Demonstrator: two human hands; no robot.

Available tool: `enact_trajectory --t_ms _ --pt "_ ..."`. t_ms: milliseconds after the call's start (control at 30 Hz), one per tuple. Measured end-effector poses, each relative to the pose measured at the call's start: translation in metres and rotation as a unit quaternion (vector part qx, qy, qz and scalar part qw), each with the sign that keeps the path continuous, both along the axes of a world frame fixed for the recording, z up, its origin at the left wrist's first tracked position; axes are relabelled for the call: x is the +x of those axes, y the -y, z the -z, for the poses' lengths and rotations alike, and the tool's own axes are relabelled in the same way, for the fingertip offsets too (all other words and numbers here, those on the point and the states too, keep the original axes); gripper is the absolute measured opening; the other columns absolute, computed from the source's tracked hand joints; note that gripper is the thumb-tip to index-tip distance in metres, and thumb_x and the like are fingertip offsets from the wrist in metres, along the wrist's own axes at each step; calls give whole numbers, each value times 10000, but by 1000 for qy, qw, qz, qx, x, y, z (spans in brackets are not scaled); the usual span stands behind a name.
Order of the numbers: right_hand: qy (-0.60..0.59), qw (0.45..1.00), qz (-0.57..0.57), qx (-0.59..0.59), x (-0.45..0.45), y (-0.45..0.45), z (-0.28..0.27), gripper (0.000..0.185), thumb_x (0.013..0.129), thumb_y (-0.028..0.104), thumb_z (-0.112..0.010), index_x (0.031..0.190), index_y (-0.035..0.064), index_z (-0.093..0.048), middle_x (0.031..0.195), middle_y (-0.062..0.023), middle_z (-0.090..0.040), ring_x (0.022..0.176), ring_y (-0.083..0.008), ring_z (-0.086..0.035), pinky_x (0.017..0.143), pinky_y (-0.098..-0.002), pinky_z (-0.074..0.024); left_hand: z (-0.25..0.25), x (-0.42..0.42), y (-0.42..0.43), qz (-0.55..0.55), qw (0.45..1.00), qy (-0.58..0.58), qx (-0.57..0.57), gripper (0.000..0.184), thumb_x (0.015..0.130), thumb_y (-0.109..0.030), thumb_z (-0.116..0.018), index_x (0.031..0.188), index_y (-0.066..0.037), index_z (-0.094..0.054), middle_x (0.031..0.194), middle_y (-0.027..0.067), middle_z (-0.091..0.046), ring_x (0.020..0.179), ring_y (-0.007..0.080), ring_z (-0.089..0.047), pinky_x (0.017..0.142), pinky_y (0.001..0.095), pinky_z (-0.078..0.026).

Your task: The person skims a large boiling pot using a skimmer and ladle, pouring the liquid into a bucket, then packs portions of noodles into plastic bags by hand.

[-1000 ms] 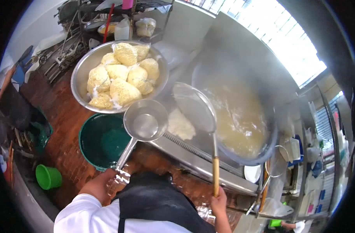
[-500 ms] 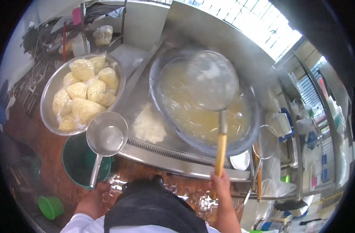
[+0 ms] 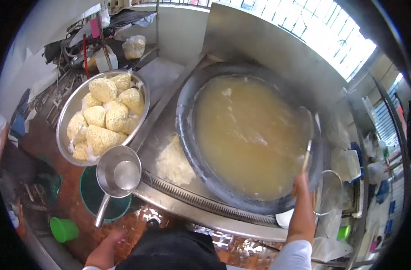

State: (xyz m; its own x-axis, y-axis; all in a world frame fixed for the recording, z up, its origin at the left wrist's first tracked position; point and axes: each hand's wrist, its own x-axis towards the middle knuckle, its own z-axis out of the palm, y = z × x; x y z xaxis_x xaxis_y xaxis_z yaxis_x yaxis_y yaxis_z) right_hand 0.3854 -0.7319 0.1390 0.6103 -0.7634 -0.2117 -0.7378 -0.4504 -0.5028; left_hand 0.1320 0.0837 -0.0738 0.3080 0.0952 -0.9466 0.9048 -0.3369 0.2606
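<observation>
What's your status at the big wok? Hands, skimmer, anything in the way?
Right hand grips skimmer at right side of wok. Left hand empty, near dipper handle. Pale heap beside wok, clear of skimmer.

Strong daylight from the barred window (image 3: 313, 33) past my steel counter's (image 3: 192, 226) far edge; glass blown white. Pale glints on the liquid (image 3: 246, 139), glare on wet floor (image 3: 140, 218) off the near edge. Strainer (image 3: 311, 123) beyond my right hand (image 3: 301, 185) looks faint. Fisheye bend, black corners.

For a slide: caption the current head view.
Right hand grips a wooden-handled strainer at a large pot of cloudy liquid; left hand is apart from the metal dipper.
</observation>
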Motion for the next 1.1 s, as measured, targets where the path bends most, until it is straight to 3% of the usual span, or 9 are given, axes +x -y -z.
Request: enact_trajectory --t_ms 100,200,300,467,567,700,967,1067,1100 --pt "-119 990 -79 6 62 4 59 174 807 123 -535 716 -6 -607 628 -161 -616 512 -277 -611 412 -408 -465 -30 -5 24 -52 999 11 12 226 867 -277 -561 949 -70 -601 761 64 -620 529 157 -550 424 297 -402" --pt "-56 983 -58 167 89 -50 26 142 804 107 -556 730 -10 -586 640 -129 -606 532 -259 -605 444 -393 -478 -29 -15 37 -77 997 16 16 240 869 -302 -555 869 -68 -610 712 48 -604 514 143 -531 418 287 -393" --pt "-21 956 -55 286 112 -72 32 59 823 36 -538 856 -7 -515 642 -100 -544 503 -234 -562 428 -400 -470 -23 -22 45 -22 999 24 30 237 862 -297 -571 813 -71 -624 667 37 -589 503 133 -524 406 269 -381" --pt "3 894 -66 444 134 -123 40 66 831 68 -548 831 19 -504 608 -73 -514 499 -204 -540 458 -373 -484 -28 -23 49 -35 998 29 41 254 849 -300 -581 761 -69 -641 641 28 -586 500 129 -535 414 299 -404" --pt "30 827 -59 558 130 -157 35 88 851 94 -547 798 51 -492 608 -51 -513 495 -169 -529 457 -324 -485 -58 -4 53 -51 997 22 55 256 851 -298 -571 775 -67 -649 674 31 -612 519 131 -565 428 311 -434" --pt "33 706 -92 702 121 -184 9 156 875 109 -547 745 92 -463 603 -14 -510 481 -115 -511 442 -268 -476 -20 -9 11 67 996 37 39 247 863 -294 -555 799 -76 -655 744 33 -652 552 140 -606 451 299 -471" --pt "60 649 -84 754 102 -244 -37 195 875 139 -587 724 121 -465 570 31 -495 462 -55 -490 398 -233 -443 19 -5 -19 -24 999 43 -14 201 867 -259 -563 857 -82 -659 738 55 -657 567 149 -613 448 298 -465" --pt "69 647 -97 753 87 -262 -45 169 873 135 -587 751 112 -473 578 25 -497 465 -70 -492 403 -232 -441 28 4 -30 -21 998 49 -29 173 857 -247 -596 924 -91 -628 699 65 -634 527 147 -592 418 283 -419" --pt "73 648 -126 748 78 -266 -42 136 874 137 -587 787 102 -488 591 22 -500 470 -76 -492 410 -230 -441 28 6 -32 -11 998 60 -12 151 855 -229 -581 854 -79 -598 662 66 -598 491 149 -547 391 291 -386"
